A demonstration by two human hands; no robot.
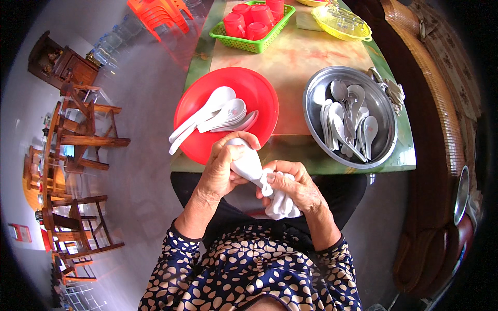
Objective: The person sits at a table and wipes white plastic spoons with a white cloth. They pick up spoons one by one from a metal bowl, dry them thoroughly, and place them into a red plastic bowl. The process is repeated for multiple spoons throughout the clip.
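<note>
My left hand (222, 165) grips a white soup spoon (245, 161) by its bowl, just off the table's near edge. A bunched white cloth (283, 201) is in my right hand (294, 185), whose fingers pinch it around the spoon's handle. Ahead of my left hand, a red plastic basin (259, 88) holds white soup spoons (224, 115) lying in stacks. To the right stands a round steel basin (317, 135) with more white spoons (370, 130) and a metal spoon (339, 90) jumbled in it.
Farther back on the table (295, 57) are a green basket (254, 45) of red cups (262, 15) and a yellow basket (332, 28) with clear glassware. A crumpled cloth (393, 93) lies by the steel basin. A wooden bench (430, 129) runs along the right; wooden chairs (88, 140) stand left.
</note>
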